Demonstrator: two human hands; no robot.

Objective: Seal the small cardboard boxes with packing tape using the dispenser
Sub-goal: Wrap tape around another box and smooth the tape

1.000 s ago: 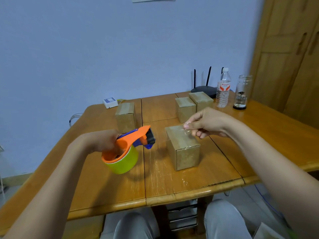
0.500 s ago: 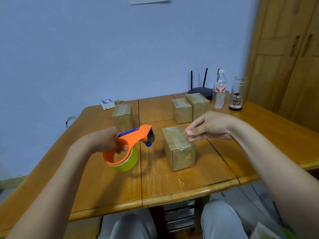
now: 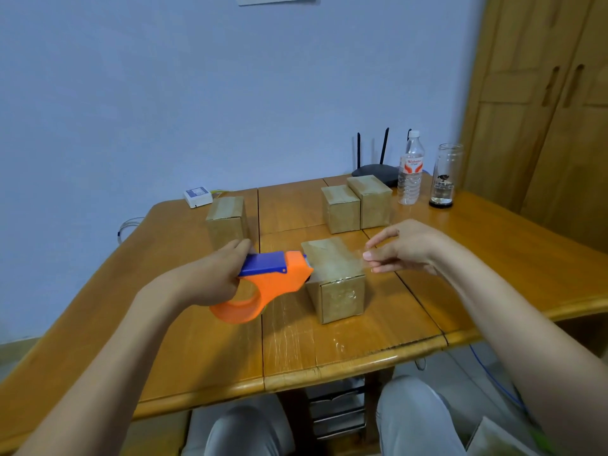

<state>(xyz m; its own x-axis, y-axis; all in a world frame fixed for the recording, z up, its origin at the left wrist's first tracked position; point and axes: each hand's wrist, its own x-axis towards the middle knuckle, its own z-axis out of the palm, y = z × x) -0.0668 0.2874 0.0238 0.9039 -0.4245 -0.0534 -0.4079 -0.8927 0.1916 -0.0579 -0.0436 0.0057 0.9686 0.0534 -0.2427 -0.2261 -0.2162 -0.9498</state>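
Standing near the wooden table's (image 3: 197,340) front edge, the small brown cardboard box (image 3: 335,279) meets the orange-and-blue tape dispenser (image 3: 268,279) gripped by the left hand (image 3: 210,278); the right hand (image 3: 399,248), fingers loosely extended, pinches clear tape (image 3: 357,263) over its right side.

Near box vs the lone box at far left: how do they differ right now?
The near box has the orange tape dispenser against its left top edge, held by the left hand; the far-left box is untouched. Clear tape stretches over the near box toward the right hand; none reaches the far-left box. Both are small brown cardboard boxes standing on the table.
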